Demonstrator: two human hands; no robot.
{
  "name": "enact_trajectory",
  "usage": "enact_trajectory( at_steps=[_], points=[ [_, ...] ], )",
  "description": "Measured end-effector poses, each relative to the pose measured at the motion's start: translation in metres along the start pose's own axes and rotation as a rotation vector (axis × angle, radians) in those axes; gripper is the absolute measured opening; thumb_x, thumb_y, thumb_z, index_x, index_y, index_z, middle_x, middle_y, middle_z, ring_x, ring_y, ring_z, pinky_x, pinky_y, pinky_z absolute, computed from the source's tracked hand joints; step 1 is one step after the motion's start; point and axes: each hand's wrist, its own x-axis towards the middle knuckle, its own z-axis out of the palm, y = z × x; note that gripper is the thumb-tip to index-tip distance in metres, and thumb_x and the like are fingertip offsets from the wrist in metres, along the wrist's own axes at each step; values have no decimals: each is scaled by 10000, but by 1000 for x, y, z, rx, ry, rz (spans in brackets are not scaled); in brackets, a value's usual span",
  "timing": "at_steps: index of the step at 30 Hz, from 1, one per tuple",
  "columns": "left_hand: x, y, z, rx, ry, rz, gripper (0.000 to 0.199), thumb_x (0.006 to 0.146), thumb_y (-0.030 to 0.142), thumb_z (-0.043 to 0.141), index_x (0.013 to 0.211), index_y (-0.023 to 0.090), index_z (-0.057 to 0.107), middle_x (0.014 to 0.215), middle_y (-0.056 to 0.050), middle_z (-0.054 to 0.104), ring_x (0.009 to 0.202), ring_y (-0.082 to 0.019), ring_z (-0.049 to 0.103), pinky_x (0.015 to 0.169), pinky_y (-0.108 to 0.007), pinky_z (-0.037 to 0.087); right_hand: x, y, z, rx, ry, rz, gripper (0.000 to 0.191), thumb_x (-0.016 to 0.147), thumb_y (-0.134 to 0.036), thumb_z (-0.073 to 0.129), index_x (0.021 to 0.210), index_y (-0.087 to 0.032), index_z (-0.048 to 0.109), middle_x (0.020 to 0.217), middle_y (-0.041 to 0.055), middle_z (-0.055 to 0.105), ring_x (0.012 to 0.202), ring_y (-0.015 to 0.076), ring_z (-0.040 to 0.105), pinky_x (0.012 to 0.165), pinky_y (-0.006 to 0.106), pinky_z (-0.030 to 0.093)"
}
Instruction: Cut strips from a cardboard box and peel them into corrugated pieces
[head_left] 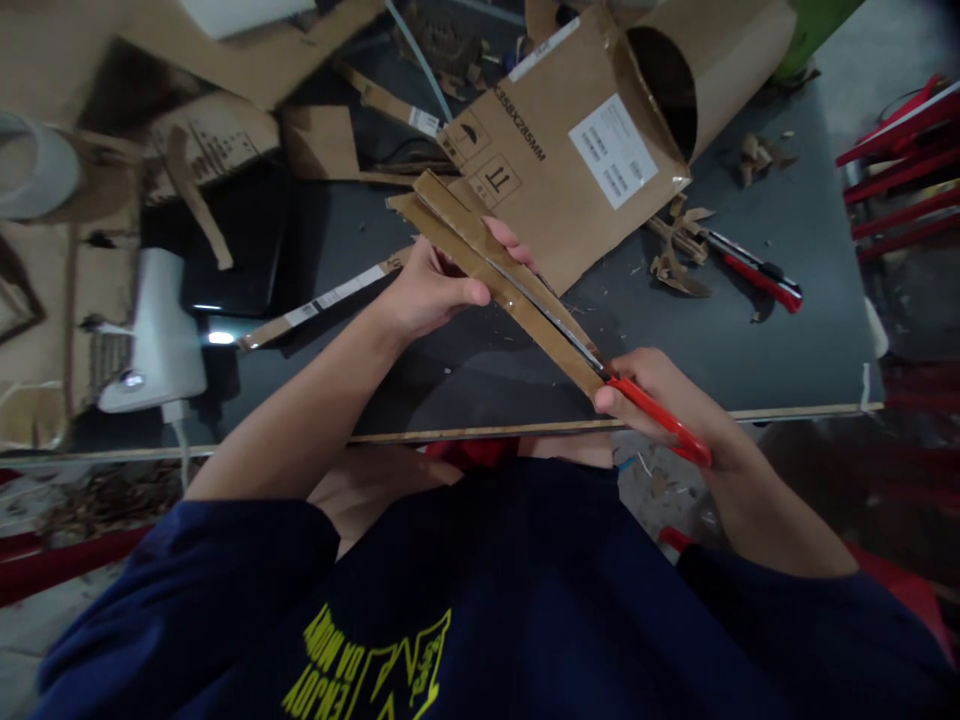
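Here is a long, narrow piece of brown cardboard [457, 255], creased into two flat flaps, slanting across the near side of the box [559, 225]. The left hand [424, 290] has it pinched, thumb on the near flap and fingers behind, closest to the box's lower left edge. And look at the right hand [656, 385], nearer the person than the box: it's curled around a smooth red-handled tool [664, 422], whose thin, dark shaft lies in the gap between the flaps. Whether that thumb also touches the cardboard, one cannot tell.

The box itself is stiff, matte cardboard with black print and a flat white label [613, 150]; behind it to the right lies a broad, round-mouthed tube [739, 65]. Right of the box, a red and black cutter [757, 270] sits beside curled, ragged scraps [679, 265] on the smooth dark desk [787, 350].

Over to the left of the box, a slim labelled strip [322, 302] lies flat, then a glossy black slab [232, 240], a rounded white plastic block [169, 320] trailing a cable [182, 445], and, farthest out, a pale ring of tape [64, 165].
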Motion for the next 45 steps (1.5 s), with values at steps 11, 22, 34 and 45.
enact_trajectory(
  at_steps=[11, 22, 34, 45],
  points=[
    [-2, 1, 10, -7, -110, 5, 692, 457, 495, 1001, 1004, 226, 673, 991, -30, 732, 1220, -324, 663, 1086, -468, 553, -4, -4, -10, -94, -107, 13, 907, 693, -1027, 194, 606, -191, 535, 555, -3, 415, 504, 100, 360, 508, 296, 245],
    [-2, -1, 6, 29, -122, 135, 557, 572, 481, 965, 986, 211, 709, 924, 7, 737, 960, -190, 743, 904, -309, 617, 1, -17, -10, -147, -88, 63, 894, 785, -963, 192, 581, -183, 579, 533, 33, 521, 500, 121, 474, 553, 289, 298],
    [-2, 3, 8, 15, 166, 4, 585, 617, 535, 919, 1029, 183, 700, 1091, -77, 740, 1027, -216, 729, 774, -254, 628, 30, -20, -6, -215, 76, 168, 753, 799, -895, 423, 460, -224, 380, 466, 23, 456, 489, 129, 425, 562, 303, 294],
    [6, -3, -4, -17, 525, 39, 449, 532, 424, 982, 753, 144, 710, 684, 8, 710, 599, -67, 669, 534, -113, 563, 39, -15, -42, -518, -18, 188, 678, 780, -893, 438, 646, -231, 492, 603, 29, 585, 517, 162, 480, 528, 293, 303]
  ],
)
